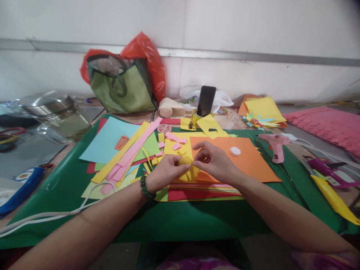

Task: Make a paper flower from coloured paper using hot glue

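Note:
A yellow paper flower (189, 173) with petal-like flaps is held over the paper stack in the middle of the table. My left hand (168, 168), with a green bead bracelet at the wrist, pinches its left side between thumb and fingers. At its right edge my right hand (212, 159) closes thumb and fingertips on a flap; the exact contact is partly hidden. Small folded pink paper pieces (176, 146) lie just beyond the hands on yellow paper. An orange sheet (247, 161) spreads under and right of my right hand, with a round white disc (235, 151) on it.
Pink and yellow paper strips (126, 157) cross a light blue sheet (105, 138) at left. A pink glue gun (277, 146) stands at right, near a yellow cutter (334, 198). A phone (206, 100) leans upright at the back. White cables (56, 215) cross the green mat (135, 225).

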### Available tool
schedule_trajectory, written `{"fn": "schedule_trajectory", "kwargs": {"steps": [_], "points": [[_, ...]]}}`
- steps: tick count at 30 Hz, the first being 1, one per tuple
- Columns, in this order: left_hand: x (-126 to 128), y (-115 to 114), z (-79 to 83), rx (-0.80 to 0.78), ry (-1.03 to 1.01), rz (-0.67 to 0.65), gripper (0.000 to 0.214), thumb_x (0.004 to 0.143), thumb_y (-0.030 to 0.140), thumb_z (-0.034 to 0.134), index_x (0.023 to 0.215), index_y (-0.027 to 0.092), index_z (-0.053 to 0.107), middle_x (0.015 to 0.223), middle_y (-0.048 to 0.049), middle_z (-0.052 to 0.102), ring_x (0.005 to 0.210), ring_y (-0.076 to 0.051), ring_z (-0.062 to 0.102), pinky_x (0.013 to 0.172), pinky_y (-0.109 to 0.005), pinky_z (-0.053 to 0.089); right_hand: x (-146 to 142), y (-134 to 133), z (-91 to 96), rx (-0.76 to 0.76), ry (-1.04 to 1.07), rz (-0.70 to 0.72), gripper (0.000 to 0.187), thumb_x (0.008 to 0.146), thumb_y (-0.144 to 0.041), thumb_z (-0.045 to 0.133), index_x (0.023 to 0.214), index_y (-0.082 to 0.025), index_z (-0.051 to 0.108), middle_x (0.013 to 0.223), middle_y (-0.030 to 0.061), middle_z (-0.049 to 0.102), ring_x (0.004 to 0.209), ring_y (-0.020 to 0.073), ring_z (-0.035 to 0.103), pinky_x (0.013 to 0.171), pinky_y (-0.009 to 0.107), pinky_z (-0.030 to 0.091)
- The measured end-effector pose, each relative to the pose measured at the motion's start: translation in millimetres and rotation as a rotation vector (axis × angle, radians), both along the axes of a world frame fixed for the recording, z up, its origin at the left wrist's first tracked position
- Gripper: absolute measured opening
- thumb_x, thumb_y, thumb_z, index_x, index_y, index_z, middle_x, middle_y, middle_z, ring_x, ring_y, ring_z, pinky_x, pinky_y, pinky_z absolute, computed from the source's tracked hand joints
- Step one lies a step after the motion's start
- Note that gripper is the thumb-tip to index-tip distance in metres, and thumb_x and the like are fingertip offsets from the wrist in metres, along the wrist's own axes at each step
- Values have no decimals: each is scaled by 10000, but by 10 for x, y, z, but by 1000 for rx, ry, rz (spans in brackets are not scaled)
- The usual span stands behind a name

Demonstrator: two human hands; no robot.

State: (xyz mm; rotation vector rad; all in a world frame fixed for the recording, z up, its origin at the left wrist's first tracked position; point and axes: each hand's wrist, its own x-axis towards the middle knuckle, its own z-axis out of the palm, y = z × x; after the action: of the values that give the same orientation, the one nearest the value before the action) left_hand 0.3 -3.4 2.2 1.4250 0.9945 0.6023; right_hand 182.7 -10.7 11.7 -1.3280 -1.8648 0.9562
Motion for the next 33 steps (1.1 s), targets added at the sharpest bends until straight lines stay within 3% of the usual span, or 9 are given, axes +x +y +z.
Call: {"fn": "schedule_trajectory", "kwargs": {"steps": [4, 7, 12, 19, 24, 33], "points": [[1, -3, -15, 61, 26, 0, 307, 676, 426, 634, 669, 119, 614, 542, 27, 467, 497, -78, 363, 468, -212, 273, -9, 13, -6, -56, 69, 11, 313, 714, -278, 651, 972, -202, 492, 772, 18, 642, 724, 167, 634, 636, 293, 488], [-1, -5, -20, 82, 47, -9, 312, 684, 428, 635, 623, 125, 591, 507, 45, 412, 474, -67, 312, 445, -210, 223, -30, 21, -9, -96, 110, 16, 310, 694, -263, 666, 948, -204, 497, 699, -11, 625, 671, 158, 620, 626, 289, 469], [-6, 13, -42, 4, -22, -21, 328, 678, 450, 653, 675, 126, 601, 581, 13, 519, 521, -87, 424, 494, -212, 321, -28, 27, -5, -123, 173, -25, 268, 680, -258, 659, 882, -206, 490, 670, -23, 592, 626, 140, 582, 584, 271, 437], [-8, 7, -38, 27, 2, -20, 334, 674, 456, 663, 660, 130, 592, 579, 10, 523, 518, -92, 435, 490, -216, 323, -14, 47, -34, -124, 193, 56, 318, 696, -315, 661, 941, -197, 496, 688, -24, 563, 645, 131, 550, 586, 266, 424], [1, -14, -35, 15, -11, 5, 357, 671, 474, 683, 624, 138, 570, 527, 40, 468, 475, -71, 378, 453, -201, 280, -45, 37, -71, -63, 196, -2, 239, 697, -292, 637, 839, -206, 465, 636, -39, 541, 591, 116, 520, 553, 255, 399], [5, 5, 17, -112, -99, 50, 341, 605, 433, 748, 695, 126, 632, 627, -3, 600, 597, -113, 536, 554, -209, 411, -4, 74, 23, -262, 198, 4, 397, 757, -453, 630, 1027, -181, 528, 645, -33, 547, 595, 117, 520, 515, 238, 387]]}}
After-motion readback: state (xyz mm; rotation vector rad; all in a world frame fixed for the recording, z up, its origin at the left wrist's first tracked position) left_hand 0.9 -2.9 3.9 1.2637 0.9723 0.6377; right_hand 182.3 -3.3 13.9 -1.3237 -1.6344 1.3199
